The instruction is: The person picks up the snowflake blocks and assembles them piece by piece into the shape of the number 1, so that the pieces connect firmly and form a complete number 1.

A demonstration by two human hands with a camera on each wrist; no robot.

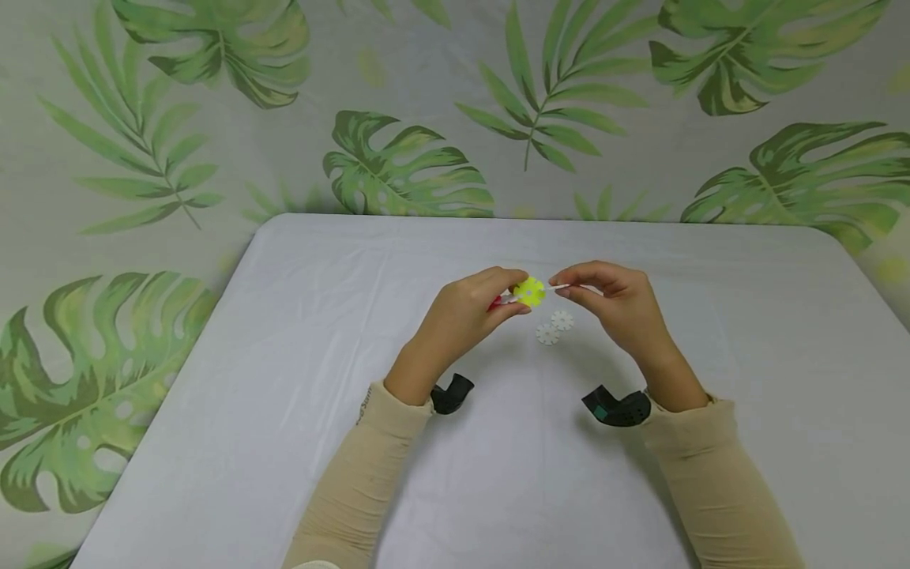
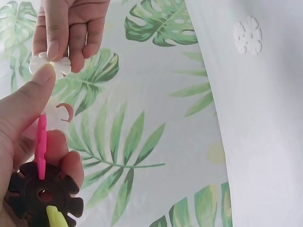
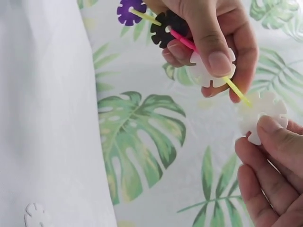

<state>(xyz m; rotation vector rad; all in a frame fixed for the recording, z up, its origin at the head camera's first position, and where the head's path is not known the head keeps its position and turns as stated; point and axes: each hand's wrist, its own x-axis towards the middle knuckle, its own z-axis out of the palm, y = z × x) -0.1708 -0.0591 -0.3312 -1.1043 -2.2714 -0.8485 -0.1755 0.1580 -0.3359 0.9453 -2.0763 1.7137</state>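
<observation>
- Left hand (image 1: 462, 308): grip holds the chain (image 3: 163, 38) beside the yellow disc (image 1: 529, 292).
- Right hand (image 1: 618, 308): grip pinches a white disc (image 3: 267, 105) at the yellow disc's far end from the chain.
- Spare discs (image 1: 562, 320) lie below the yellow disc, on the bench (image 1: 284, 316).
- Best to align slots crosswise, pressing straight.

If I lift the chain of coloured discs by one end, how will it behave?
The chain should stay fairly stiff, since the pink disc slots crosswise into the black disc. It is probably light, because its edge-on pieces look thin. A tug might separate it, as only notches appear to join it.
</observation>
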